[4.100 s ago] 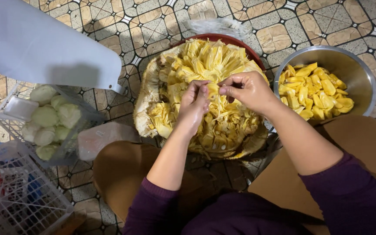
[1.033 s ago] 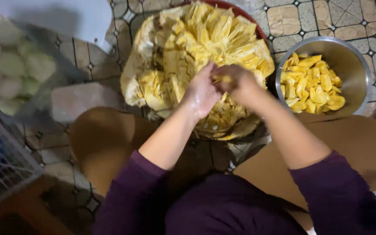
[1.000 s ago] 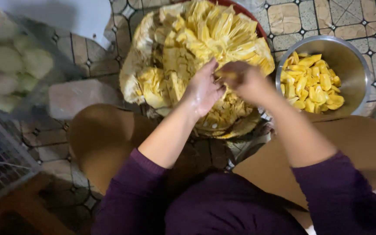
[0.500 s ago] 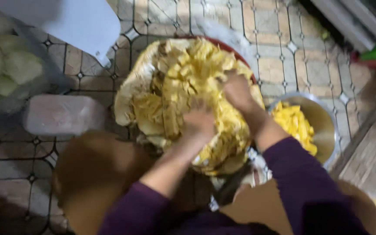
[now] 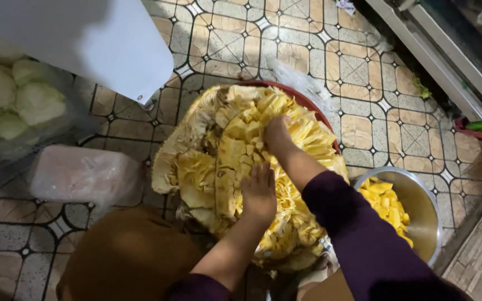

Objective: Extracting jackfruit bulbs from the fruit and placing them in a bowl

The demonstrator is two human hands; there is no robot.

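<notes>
A large cut-open jackfruit, yellow and fibrous, lies in a red basin on the tiled floor. My left hand rests flat on the fruit's middle, fingers pointing away from me. Further up the fruit, my right hand digs into the yellow flesh with curled fingers; what it grips is hidden. A steel bowl at the right holds yellow jackfruit pods.
A clear bag of pale green round pieces sits at the left under a white sheet. A pinkish wrapped block lies nearer me. A metal door track runs along the upper right. My brown-clad knees flank the basin.
The view has swung left and tilted. My hands, together at the fruit's centre a second ago, have separated: the right reached further up the fruit, the left lies flat lower down.
</notes>
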